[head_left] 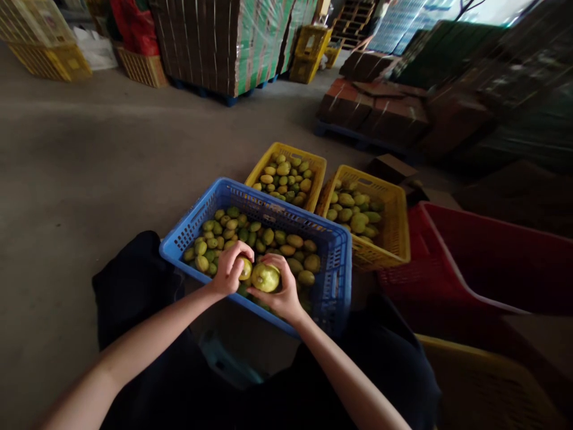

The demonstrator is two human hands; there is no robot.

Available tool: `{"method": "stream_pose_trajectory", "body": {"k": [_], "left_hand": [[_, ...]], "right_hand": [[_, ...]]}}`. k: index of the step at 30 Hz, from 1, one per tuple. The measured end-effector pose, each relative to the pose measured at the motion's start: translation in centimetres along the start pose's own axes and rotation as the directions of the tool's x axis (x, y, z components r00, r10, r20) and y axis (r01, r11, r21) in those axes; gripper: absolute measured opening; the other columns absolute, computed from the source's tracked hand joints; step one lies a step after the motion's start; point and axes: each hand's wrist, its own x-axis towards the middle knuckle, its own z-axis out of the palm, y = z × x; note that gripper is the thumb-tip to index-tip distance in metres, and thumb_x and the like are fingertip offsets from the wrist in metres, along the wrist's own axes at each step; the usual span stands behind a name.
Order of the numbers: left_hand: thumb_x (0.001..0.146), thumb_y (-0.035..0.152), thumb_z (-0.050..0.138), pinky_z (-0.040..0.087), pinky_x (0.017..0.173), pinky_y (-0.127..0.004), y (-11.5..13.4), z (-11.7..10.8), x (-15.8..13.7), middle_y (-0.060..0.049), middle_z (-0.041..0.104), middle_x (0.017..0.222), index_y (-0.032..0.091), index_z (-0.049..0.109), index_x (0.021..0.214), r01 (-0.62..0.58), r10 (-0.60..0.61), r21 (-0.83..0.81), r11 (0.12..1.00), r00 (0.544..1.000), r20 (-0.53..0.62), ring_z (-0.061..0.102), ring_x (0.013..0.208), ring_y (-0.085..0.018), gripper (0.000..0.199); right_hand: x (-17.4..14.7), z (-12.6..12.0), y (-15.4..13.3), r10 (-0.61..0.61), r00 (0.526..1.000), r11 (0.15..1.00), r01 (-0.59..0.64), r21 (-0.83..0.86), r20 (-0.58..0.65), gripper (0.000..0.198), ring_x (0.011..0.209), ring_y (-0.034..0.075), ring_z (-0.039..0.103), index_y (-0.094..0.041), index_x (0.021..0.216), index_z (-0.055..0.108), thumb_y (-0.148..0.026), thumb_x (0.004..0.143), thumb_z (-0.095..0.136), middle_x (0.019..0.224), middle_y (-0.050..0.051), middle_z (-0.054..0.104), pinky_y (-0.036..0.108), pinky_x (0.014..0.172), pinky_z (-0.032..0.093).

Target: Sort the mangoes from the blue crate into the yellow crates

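Note:
My left hand (229, 269) is closed around a yellowish lemon (246, 269), partly hidden by the fingers. Beside it, my right hand (285, 294) grips a larger yellow-green lemon (265, 278) whose tip faces me. Both fruits are held close together above the near side of a blue crate (201, 206). Many green and yellow lemons (267, 236) lie loose in that crate, and my hands cover some of them.
Two yellow crates (281, 147) (389, 236) of lemons stand behind the blue one. To the right are a red crate (447, 263) and another yellow crate (483, 382). Wrapped pallet stacks (197, 42) and flat cartons (385, 113) stand farther back on the concrete floor (89, 155).

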Motion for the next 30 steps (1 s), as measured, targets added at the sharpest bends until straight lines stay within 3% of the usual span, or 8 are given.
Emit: {"method": "stream_pose_trajectory", "body": {"k": [7, 12, 18, 23, 25, 27, 30], "left_hand": [[0.092, 0.037, 0.036, 0.042, 0.067, -0.033, -0.2, -0.1, -0.2, -0.003, 0.054, 0.076, 0.020, 0.051, 0.085, -0.085, 0.087, -0.076, 0.994, 0.996, 0.029, 0.053, 0.071, -0.017, 0.024], [0.087, 0.031, 0.043, 0.044, 0.068, -0.033, 0.2, -0.3, -0.1, -0.003, 0.054, 0.076, 0.020, 0.052, 0.083, -0.074, 0.076, -0.027, 0.997, 0.994, 0.080, 0.054, 0.072, -0.017, 0.014], [0.084, 0.035, 0.046, 0.043, 0.073, -0.033, 1.4, 0.0, 0.2, -0.006, 0.056, 0.078, 0.021, 0.053, 0.079, 0.111, -0.119, 0.078, 0.991, 0.986, 0.119, 0.053, 0.075, -0.020, 0.017], [0.086, 0.042, 0.048, 0.041, 0.078, -0.031, 1.6, 1.0, 0.5, -0.005, 0.055, 0.080, 0.021, 0.055, 0.076, 0.249, -0.248, -0.013, 0.968, 0.966, 0.067, 0.051, 0.080, -0.019, 0.024], [0.089, 0.046, 0.044, 0.041, 0.076, -0.028, 1.0, 1.5, 0.3, -0.003, 0.053, 0.077, 0.021, 0.054, 0.075, 0.372, -0.375, -0.093, 0.923, 0.927, -0.012, 0.050, 0.078, -0.017, 0.030], [0.089, 0.050, 0.041, 0.041, 0.072, -0.026, 0.3, 2.0, 0.0, -0.001, 0.051, 0.074, 0.020, 0.053, 0.074, 0.508, -0.534, -0.209, 0.836, 0.841, -0.091, 0.048, 0.073, -0.015, 0.035], [0.085, 0.045, 0.047, 0.040, 0.067, -0.022, -0.5, 2.3, -0.3, 0.000, 0.052, 0.075, 0.019, 0.055, 0.076, 0.598, -0.667, -0.378, 0.707, 0.741, -0.075, 0.048, 0.071, -0.013, 0.028]], "right_hand": [[0.2, 0.1, -0.5, -0.057, 0.997, 0.995, 0.061, -0.085, 0.054, 0.050, 0.097, 0.024, 0.058, -0.026, 0.109, 0.055, -0.025, 0.066, 0.081, 0.104, 0.007, 0.060, 0.039, 0.084, 0.050], [-0.2, 0.5, -0.5, -0.010, 0.999, 0.998, 0.012, -0.054, 0.042, 0.044, 0.092, 0.022, 0.059, -0.024, 0.105, 0.057, -0.025, 0.068, 0.078, 0.100, 0.006, 0.061, 0.036, 0.080, 0.050], [-0.6, 0.9, -0.5, 0.183, 0.981, 0.983, -0.181, 0.034, -0.058, 0.035, 0.084, 0.020, 0.060, -0.025, 0.100, 0.059, -0.027, 0.069, 0.075, 0.093, 0.003, 0.062, 0.035, 0.078, 0.049], [-0.3, 0.5, -0.6, 0.285, 0.951, 0.958, -0.280, 0.062, -0.117, 0.033, 0.082, 0.020, 0.058, -0.024, 0.095, 0.060, -0.026, 0.067, 0.076, 0.091, 0.002, 0.063, 0.033, 0.077, 0.047], [-0.1, 0.4, -0.7, 0.332, 0.934, 0.943, -0.322, 0.089, -0.131, 0.033, 0.080, 0.019, 0.058, -0.023, 0.093, 0.061, -0.026, 0.065, 0.077, 0.089, 0.001, 0.063, 0.031, 0.076, 0.047], [0.2, 0.4, -0.6, 0.393, 0.909, 0.917, -0.378, 0.128, -0.137, 0.033, 0.076, 0.017, 0.057, -0.023, 0.092, 0.060, -0.027, 0.064, 0.078, 0.085, 0.000, 0.063, 0.029, 0.072, 0.047], [0.5, 0.6, -0.5, 0.498, 0.852, 0.862, -0.467, 0.195, -0.163, 0.033, 0.072, 0.016, 0.055, -0.022, 0.091, 0.059, -0.033, 0.065, 0.077, 0.082, -0.001, 0.062, 0.027, 0.067, 0.047]]}}
